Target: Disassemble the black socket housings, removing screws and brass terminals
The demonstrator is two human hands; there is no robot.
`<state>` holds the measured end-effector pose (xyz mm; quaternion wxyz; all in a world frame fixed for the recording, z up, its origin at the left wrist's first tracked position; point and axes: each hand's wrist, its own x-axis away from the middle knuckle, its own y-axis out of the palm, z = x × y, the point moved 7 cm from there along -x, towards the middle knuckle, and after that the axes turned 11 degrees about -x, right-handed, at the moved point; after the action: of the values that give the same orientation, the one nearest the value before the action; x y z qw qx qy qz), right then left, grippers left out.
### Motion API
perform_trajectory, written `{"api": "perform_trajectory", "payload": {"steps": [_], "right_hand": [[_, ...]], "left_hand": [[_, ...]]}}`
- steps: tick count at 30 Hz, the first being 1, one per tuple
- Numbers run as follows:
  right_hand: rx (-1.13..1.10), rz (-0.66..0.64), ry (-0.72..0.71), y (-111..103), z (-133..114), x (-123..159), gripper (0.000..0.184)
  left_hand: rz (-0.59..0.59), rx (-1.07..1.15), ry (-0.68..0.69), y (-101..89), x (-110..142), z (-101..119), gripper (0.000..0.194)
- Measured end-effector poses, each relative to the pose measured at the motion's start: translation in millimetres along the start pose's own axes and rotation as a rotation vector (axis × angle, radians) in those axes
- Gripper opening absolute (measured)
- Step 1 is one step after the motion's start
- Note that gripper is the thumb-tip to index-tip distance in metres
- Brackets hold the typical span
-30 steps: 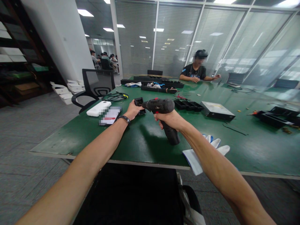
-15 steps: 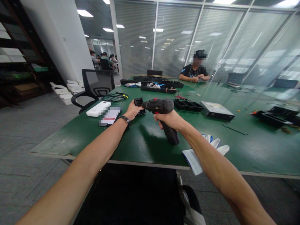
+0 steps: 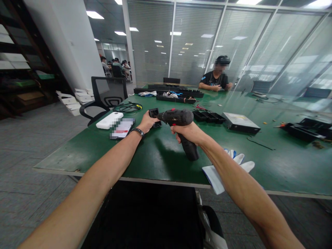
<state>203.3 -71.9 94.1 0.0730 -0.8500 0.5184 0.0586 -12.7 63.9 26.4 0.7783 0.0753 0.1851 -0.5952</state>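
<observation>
While the right hand (image 3: 187, 132) clasps a black power drill (image 3: 176, 117) by its handle, pointing toward nine o'clock, the left hand (image 3: 147, 123) holds a small black part (image 3: 154, 112) at the drill's tip, over the green worktop (image 3: 150, 166). A phone (image 3: 127, 125) lies at the part's eight o'clock, a white glove (image 3: 214, 177) at the drill's four o'clock.

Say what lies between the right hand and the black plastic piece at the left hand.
The front of the black pistol-shaped drill, in the head view.
</observation>
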Motion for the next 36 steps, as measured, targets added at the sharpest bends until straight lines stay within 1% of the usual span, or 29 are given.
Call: {"api": "perform_trajectory", "payload": {"steps": [4, 9, 16, 23, 31, 36], "right_hand": [[0.001, 0.0, -0.007, -0.4, -0.9, 0.8, 0.011], [0.008, -0.005, 0.003, 1.0, 1.1, 0.7, 0.012], [0.006, -0.003, 0.013, 1.3, 1.1, 0.9, 0.011], [0.004, 0.001, 0.002, 3.5, -1.7, 2.0, 0.012], [-0.001, -0.001, 0.003, 1.0, 0.2, 1.2, 0.011], [0.008, 0.009, 0.007, 3.4, -2.5, 2.9, 0.011]], "left_hand": [[-0.004, 0.0, -0.003, 0.2, 0.2, -0.1, 0.059], [0.018, -0.022, -0.006, -1.4, -0.5, -1.2, 0.06], [0.005, -0.026, -0.009, -0.2, -0.5, -1.2, 0.062], [0.0, -0.022, -0.005, 0.0, -0.7, -0.4, 0.059], [-0.007, -0.014, -0.01, 0.0, 0.4, -0.3, 0.063], [-0.007, -0.026, -0.003, 0.8, -1.0, -1.0, 0.061]]}}
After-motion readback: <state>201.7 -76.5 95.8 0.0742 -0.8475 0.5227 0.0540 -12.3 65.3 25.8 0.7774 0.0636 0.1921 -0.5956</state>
